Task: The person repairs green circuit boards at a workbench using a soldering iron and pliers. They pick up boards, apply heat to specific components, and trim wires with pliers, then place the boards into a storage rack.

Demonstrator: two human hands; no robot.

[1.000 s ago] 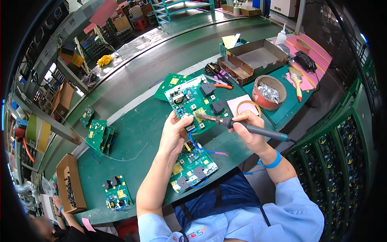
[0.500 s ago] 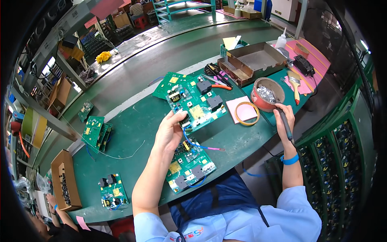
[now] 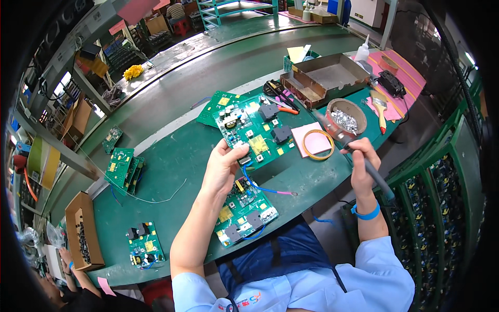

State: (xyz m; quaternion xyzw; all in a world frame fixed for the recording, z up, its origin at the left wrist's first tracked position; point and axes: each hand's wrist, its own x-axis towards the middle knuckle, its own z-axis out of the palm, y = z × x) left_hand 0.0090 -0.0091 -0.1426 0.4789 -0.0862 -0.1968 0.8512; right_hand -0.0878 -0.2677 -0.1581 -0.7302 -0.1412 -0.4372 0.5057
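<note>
My left hand [image 3: 222,169] holds a green circuit board [image 3: 270,149] by its near left edge, tilted above the bench, thumb on top. A blue wire [image 3: 254,185] with a pink-sleeved end hangs from that board. My right hand [image 3: 365,165] grips a soldering iron [image 3: 380,181] by its dark handle. Its front part is smeared by motion and lies across the near left side of a round tin [image 3: 363,115] of silvery scraps. Below the held board, another circuit board [image 3: 238,221] lies at the bench's front edge. A further green board [image 3: 217,103] lies partly hidden behind the held one.
Near the tin are a yellow tape ring [image 3: 306,148] on a pink pad, a brush [image 3: 380,104], a metal tray [image 3: 338,73] and pliers [image 3: 287,110]. Several boards [image 3: 120,164] and a cardboard box [image 3: 88,208] stand left. A person's hand [image 3: 66,257] shows at lower left. A green rack [image 3: 436,182] stands right.
My right hand has turned and moved slightly down; the soldering iron's front part has come out over the tin's near left side. The held board has shifted slightly to the right.
</note>
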